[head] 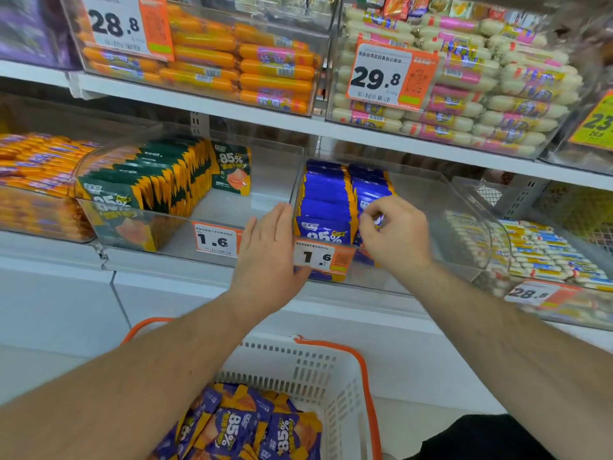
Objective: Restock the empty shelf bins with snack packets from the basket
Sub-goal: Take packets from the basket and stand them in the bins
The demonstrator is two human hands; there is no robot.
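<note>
The right hand (394, 232) is reaching into a clear bin (431, 207), fingers curled and pinching a blue packet (371, 197) in the right-hand row. The left hand (270, 252) is lying flat, fingers straight, against the bin's front left corner. More packets (238, 426) are sitting in the white basket (331, 376) below.

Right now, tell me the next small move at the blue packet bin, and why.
Probably seat the packet the right hand is pinching into the second row of blue packets, then let go. The left hand lies flat against the bin front, its right side is bare, and the basket below has more packets.
</note>
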